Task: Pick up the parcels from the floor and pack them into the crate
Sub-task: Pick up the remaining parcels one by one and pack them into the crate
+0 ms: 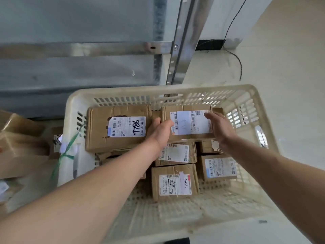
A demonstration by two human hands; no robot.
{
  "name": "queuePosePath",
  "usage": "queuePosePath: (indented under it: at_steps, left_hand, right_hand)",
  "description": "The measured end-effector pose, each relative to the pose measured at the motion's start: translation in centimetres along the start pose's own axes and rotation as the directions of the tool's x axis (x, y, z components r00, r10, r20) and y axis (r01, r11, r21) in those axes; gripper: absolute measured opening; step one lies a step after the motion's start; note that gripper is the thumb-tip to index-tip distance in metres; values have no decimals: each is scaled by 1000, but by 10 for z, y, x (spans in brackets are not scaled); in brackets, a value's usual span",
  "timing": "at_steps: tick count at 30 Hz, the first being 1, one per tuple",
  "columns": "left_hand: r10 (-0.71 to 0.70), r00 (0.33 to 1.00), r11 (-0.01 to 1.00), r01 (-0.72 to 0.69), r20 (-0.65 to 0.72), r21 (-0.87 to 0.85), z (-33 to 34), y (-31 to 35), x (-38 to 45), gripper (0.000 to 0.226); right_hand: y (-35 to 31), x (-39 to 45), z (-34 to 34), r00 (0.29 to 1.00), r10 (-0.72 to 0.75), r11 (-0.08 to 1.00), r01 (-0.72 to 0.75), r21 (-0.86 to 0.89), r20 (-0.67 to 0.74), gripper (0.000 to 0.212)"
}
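Both hands' grip, left hand (161, 130) and right hand (220, 128), around a flat cardboard parcel (190, 123) in slatted plastic crate (246, 106).

Pale floor (281, 59), slatted white crate (246, 95) on it, loose cardboard parcels (19, 138) just left

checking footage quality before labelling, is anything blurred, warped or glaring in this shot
Head view: wide-angle distortion bows the crate rim and leans the metal post; the left-edge boxes and near forearms are blurred; parcel 7786 and the parcel between both hands stay sharp; lighting soft and even, with mild glare only on the post.
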State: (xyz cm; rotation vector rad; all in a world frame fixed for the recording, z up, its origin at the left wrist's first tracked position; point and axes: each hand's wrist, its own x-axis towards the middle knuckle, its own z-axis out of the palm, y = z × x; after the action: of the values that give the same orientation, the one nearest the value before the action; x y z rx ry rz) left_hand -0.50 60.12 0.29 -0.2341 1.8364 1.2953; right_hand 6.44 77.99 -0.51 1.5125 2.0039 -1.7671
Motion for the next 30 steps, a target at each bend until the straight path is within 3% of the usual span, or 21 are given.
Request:
queuePosePath:
  at_steps: [3, 4, 5, 7, 12, 20, 23, 27, 30]
  left_hand:
    - [70, 996, 997, -68, -47, 44, -7, 6, 20, 31]
    - [95, 992, 994, -90, -87, 58, -9, 5, 26, 45]
    - [127, 985, 989, -117, -121, 86, -11, 3, 29, 49]
    - [211, 970, 971, -194, -118, 141, -12, -3, 32, 36]
    - [310, 944, 936, -282, -115, 209, -9, -14, 34, 35]
    - [184, 983, 924, -176, 8, 341, -17, -2, 35, 69]
    - [115, 993, 951, -114, 14, 288, -25, 7, 27, 73]
    - [105, 994, 972, -101, -10, 213, -45, 9, 2, 76]
    - [83, 997, 986, -81, -9, 146, -64, 16, -26, 74]
  right_hand:
    - [-1, 25, 21, 996, 18, 1000, -16, -23, 88, 53]
    - [2, 32, 27, 994, 24, 1000, -23, -11, 110, 53]
    - [5, 36, 33, 992, 17, 1000, -18, 10, 128, 47]
    - [15, 40, 39, 994, -9, 999, 4, 53, 110, 30]
    - [21, 37, 43, 993, -67, 997, 61, 54, 101, 38]
    - [6, 32, 43, 980, -12, 996, 29, -82, 201, 48]
    - [-4, 20, 40, 982, 2, 990, 26, -142, 190, 48]
    - [-25, -11, 38, 996, -14, 988, 28, -153, 91, 82]
    - [-46, -40, 42, 996, -25, 992, 35, -124, 81, 85]
